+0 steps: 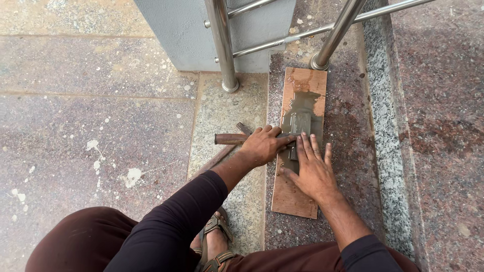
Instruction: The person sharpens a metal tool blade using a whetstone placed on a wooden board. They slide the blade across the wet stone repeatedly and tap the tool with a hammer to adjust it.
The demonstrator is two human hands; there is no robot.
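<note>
Left of centre, paint-speckled granite floor [101, 131]. At centre, left hand [263, 145] clenched around a rounded wooden chisel handle [229, 139]. Right of it, right hand [313, 170] flat, fingers spread, pressing a wet grey sharpening stone [301, 118] on a plywood board [295, 199].

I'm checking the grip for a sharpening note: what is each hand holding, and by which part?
The left hand grips a tool by its brown handle. The right hand holds nothing; its fingers press flat on the tool's blade end over the wet stone.
</note>
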